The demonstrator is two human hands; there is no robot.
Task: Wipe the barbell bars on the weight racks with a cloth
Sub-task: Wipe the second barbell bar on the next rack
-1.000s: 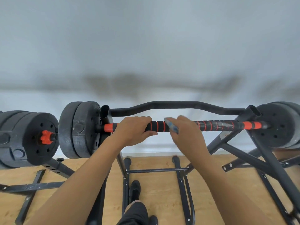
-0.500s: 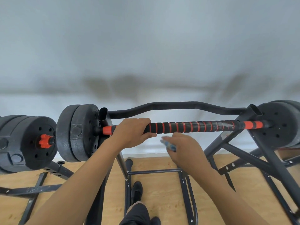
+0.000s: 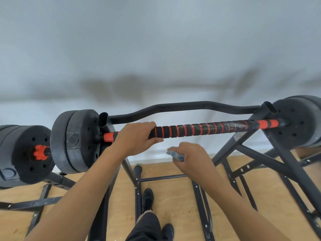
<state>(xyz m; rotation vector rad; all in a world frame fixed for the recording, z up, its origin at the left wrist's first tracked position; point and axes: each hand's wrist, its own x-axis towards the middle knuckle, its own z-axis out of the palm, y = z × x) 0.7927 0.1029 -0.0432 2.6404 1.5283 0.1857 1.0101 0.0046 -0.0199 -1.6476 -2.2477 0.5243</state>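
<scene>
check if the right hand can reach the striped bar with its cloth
Probably yes: the right hand, holding the cloth, hangs just below the bar, nothing between.

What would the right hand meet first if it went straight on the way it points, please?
Probably the striped bar, close beside the left hand; depth is unclear, so it might pass underneath.

Grips the bar (image 3: 199,129) on the rack (image 3: 260,156) with the left hand (image 3: 135,136); pinches a blue cloth (image 3: 176,155) in the right hand (image 3: 192,158), just below the bar and apart from it.
</scene>
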